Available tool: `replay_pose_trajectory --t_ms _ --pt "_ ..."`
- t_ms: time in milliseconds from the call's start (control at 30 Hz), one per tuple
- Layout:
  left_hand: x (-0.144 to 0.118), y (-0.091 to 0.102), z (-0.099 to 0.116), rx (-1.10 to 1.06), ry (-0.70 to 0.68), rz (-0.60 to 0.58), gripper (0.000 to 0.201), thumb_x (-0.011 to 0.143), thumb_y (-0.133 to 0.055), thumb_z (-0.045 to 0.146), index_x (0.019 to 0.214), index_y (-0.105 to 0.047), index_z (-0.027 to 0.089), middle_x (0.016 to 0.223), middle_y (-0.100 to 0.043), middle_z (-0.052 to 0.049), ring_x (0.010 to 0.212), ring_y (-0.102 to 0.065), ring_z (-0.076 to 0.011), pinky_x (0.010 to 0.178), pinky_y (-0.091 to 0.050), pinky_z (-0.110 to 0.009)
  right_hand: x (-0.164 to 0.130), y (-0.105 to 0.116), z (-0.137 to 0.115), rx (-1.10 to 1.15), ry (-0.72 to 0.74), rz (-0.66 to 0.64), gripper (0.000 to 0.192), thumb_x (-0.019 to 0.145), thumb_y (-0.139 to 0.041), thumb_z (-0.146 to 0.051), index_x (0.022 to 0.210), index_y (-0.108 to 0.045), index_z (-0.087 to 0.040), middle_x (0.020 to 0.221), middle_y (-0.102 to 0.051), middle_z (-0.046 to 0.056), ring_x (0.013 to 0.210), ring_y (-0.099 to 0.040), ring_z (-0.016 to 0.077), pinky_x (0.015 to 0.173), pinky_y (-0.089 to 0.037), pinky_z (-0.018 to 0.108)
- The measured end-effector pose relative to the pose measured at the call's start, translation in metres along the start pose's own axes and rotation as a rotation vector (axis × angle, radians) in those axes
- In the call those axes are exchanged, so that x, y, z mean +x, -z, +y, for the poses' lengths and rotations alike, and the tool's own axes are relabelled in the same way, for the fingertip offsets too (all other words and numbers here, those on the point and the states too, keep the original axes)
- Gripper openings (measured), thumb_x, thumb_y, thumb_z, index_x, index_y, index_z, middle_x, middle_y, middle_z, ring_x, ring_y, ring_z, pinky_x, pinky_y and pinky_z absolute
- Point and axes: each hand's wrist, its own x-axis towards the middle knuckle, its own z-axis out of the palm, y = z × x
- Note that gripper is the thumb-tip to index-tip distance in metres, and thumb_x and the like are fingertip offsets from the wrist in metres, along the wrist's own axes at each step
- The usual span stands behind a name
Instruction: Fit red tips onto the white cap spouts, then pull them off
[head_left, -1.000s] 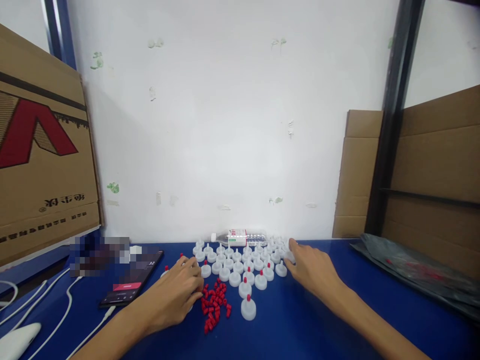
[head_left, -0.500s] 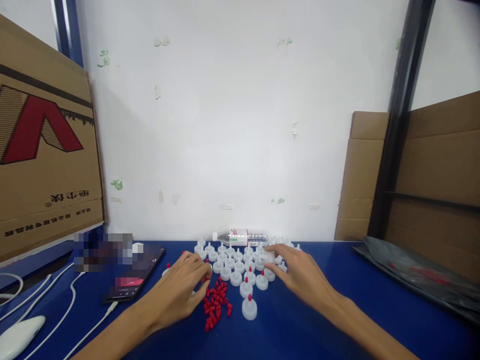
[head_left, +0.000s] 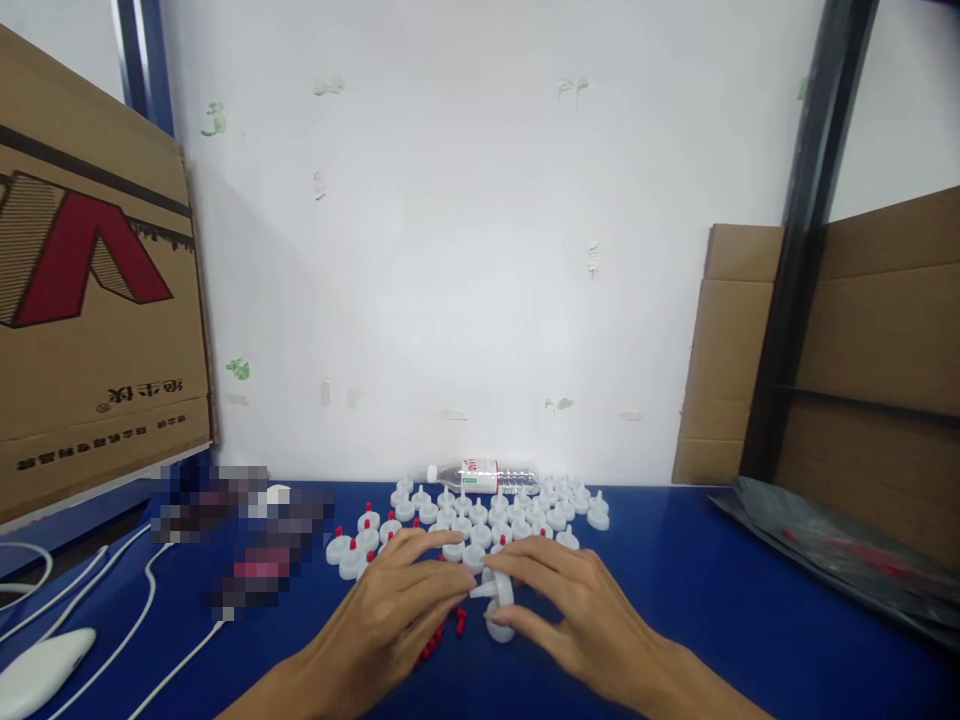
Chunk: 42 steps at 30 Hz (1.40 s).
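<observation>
Hands meeting at six o'clock on blue table: right hand pinching white nozzle cap, left hand closed at its tip, contents unseen. Likely light, rigid, slick plastic; best gripped around wide base. Red plugs just beneath.

Large brown cardboard box at left: big red chevron graphic, like an upside-down V, with a line of dark characters under it, printed upside down; smaller line below, illegible. Clear plastic water bottle lying by the wall: white label with red marking, too small to read. Nothing else legible.
</observation>
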Motion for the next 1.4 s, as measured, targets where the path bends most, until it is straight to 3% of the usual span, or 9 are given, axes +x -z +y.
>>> replay_pose_trajectory --t_ms 133,433,700,800,967,1200,1400 --pt "-0.005 -0.004 0.003 -0.04 0.05 -0.024 0.027 0.107 -0.047 0.011 0.129 -0.06 0.022 0.113 -0.078 -0.007 0.128 -0.062 -0.0234 0.104 -0.046 -0.039 0.0 0.002 -0.007 -0.073 0.071 0.055 0.033 0.104 -0.056 -0.04 0.134 -0.062 -0.026 0.117 -0.074 0.006 0.103 -0.073 0.0194 0.081 -0.06 0.03" --pt "-0.015 -0.013 -0.003 -0.087 0.161 0.011 0.03 0.109 -0.045 0.017 0.131 -0.062 0.03 0.122 -0.075 -0.005 0.128 -0.063 -0.0229 0.106 -0.048 -0.041 0.002 0.004 -0.005 -0.142 0.074 0.098 0.033 0.107 -0.05 -0.042 0.133 -0.061 -0.025 0.115 -0.074 0.007 0.101 -0.074 0.0203 0.073 -0.061 0.031" --pt "-0.007 -0.009 0.0 0.037 0.052 -0.015 0.031 0.108 -0.045 0.014 0.136 -0.057 0.023 0.114 -0.079 -0.008 0.123 -0.066 -0.0259 0.098 -0.052 -0.042 0.0 0.0 -0.008 -0.143 0.158 0.178 0.033 0.105 -0.054 -0.043 0.129 -0.063 -0.022 0.107 -0.076 0.007 0.093 -0.075 0.019 0.07 -0.059 0.028" --pt "-0.001 -0.005 0.006 -0.023 0.127 -0.083 0.028 0.107 -0.042 0.011 0.123 -0.062 0.023 0.108 -0.077 -0.006 0.122 -0.062 -0.0254 0.099 -0.052 -0.039 0.0 -0.001 -0.011 -0.159 0.205 0.236 0.033 0.104 -0.057 -0.039 0.128 -0.063 -0.018 0.1 -0.075 0.008 0.085 -0.074 0.0184 0.068 -0.059 0.028" --pt "0.003 -0.003 0.02 -0.257 0.289 -0.206 0.027 0.105 -0.036 0.013 0.101 -0.061 0.022 0.1 -0.066 -0.007 0.103 -0.058 -0.023 0.089 -0.052 -0.034 0.002 0.002 -0.019 -0.147 0.276 0.246 0.032 0.105 -0.055 -0.037 0.125 -0.064 -0.014 0.093 -0.074 0.009 0.079 -0.072 0.0173 0.069 -0.061 0.028" --pt "-0.004 -0.01 0.021 -0.283 0.324 -0.176 0.03 0.109 -0.028 0.026 0.087 -0.049 0.024 0.084 -0.058 -0.003 0.082 -0.055 -0.0207 0.075 -0.049 -0.031 0.001 0.0 -0.02 -0.092 0.289 0.278 0.032 0.103 -0.058 -0.033 0.129 -0.063 -0.015 0.094 -0.074 0.009 0.081 -0.072 0.0177 0.072 -0.062 0.028" --pt "-0.007 -0.015 0.02 -0.242 0.276 -0.143 0.032 0.109 -0.026 0.029 0.093 -0.053 0.026 0.081 -0.063 -0.001 0.076 -0.057 -0.0206 0.074 -0.05 -0.031 -0.001 -0.006 -0.023 -0.119 0.335 0.312 0.038 0.103 -0.059 -0.025 0.138 -0.057 -0.013 0.093 -0.075 0.01 0.08 -0.072 0.0178 0.068 -0.06 0.026"
